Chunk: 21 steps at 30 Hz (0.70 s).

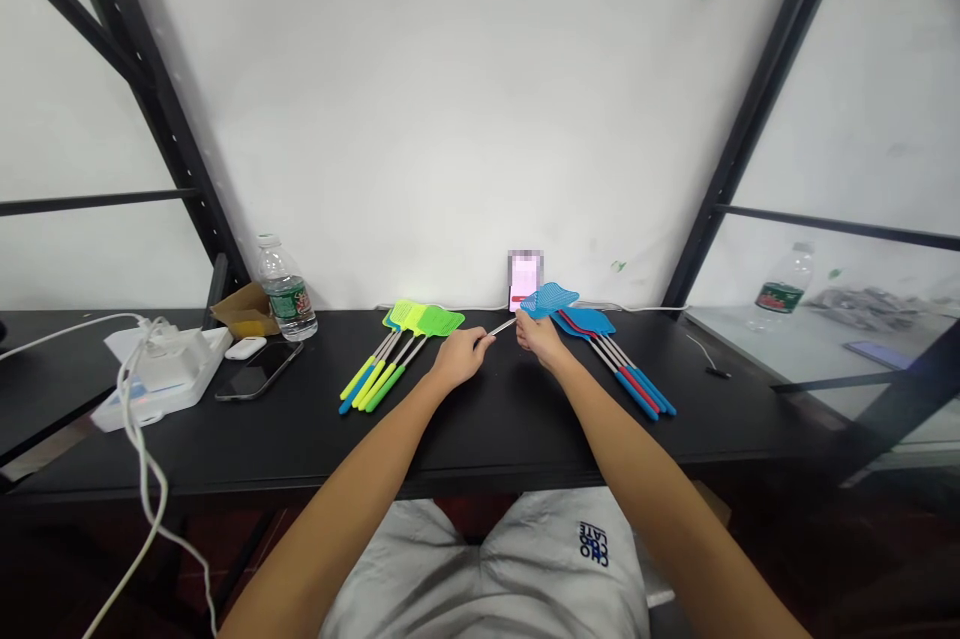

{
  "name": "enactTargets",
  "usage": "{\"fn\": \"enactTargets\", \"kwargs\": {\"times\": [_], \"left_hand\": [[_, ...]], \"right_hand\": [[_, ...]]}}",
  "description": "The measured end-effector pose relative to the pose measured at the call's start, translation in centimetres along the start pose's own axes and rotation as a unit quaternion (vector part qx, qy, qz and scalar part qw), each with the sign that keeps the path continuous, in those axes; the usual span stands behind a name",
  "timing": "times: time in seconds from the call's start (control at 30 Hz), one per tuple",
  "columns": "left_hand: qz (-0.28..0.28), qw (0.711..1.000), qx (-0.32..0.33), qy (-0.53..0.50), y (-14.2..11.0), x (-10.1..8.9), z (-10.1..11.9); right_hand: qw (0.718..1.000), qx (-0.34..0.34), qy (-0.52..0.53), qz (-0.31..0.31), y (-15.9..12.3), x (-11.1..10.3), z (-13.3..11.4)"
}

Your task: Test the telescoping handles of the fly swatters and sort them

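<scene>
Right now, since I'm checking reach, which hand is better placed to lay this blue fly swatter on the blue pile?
Probably the right hand: its fingers are at the head of the blue fly swatter, right beside the blue pile. The left hand pinches the metal handle, farther off.

Bright, even light floods the white wall [480,119] beyond the left hand [459,359] and right hand [540,339], while only faint shadows fall on the black worktop [600,429] around them. Dark frame uprights [757,109] are skewed by wide-angle distortion toward both edges, a pixelated blur [525,279] is seen just beyond the right hand, and deep gloom is held below the hands.
</scene>
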<state>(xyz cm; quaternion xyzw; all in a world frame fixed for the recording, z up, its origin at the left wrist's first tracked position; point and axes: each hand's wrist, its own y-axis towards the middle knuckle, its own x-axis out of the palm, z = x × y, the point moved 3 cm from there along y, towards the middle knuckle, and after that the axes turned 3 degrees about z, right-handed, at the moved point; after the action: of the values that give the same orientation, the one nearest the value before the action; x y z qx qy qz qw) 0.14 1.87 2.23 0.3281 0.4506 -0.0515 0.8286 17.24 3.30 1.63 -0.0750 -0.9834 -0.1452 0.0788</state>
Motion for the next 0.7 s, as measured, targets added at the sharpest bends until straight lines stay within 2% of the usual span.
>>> {"fn": "enactTargets", "kwargs": {"times": [0.1, 0.17, 0.23, 0.37, 0.43, 0.53, 0.7], "left_hand": [[0.002, 1.0, 0.0, 0.009, 0.1, 0.1, 0.0], [0.0, 1.0, -0.008, 0.016, 0.1, 0.0, -0.6], [0.006, 0.999, -0.026, 0.026, 0.1, -0.4, -1.8], [0.047, 0.996, -0.063, 0.038, 0.1, -2.0, -4.8], [0.065, 0.995, -0.068, 0.037, 0.0, -2.4, -5.5], [0.059, 0.997, -0.041, 0.031, 0.0, -2.1, -4.5], [0.03, 0.999, -0.011, 0.019, -0.4, -0.7, -1.3]], "right_hand": [[1.0, 0.0, 0.001, 0.005, 0.2, 0.4, 0.1], [1.0, 0.007, 0.004, 0.027, 0.5, -0.2, -0.1], [0.996, 0.018, 0.021, 0.089, 1.0, -2.1, -0.6], [0.962, 0.018, 0.062, 0.264, 1.8, -8.0, -1.9], [0.955, 0.03, 0.049, 0.292, 1.9, -9.8, -2.1], [0.966, 0.049, 0.04, 0.25, 1.7, -9.4, -1.5], [0.992, 0.055, 0.021, 0.116, 0.7, -4.8, -0.2]]}}
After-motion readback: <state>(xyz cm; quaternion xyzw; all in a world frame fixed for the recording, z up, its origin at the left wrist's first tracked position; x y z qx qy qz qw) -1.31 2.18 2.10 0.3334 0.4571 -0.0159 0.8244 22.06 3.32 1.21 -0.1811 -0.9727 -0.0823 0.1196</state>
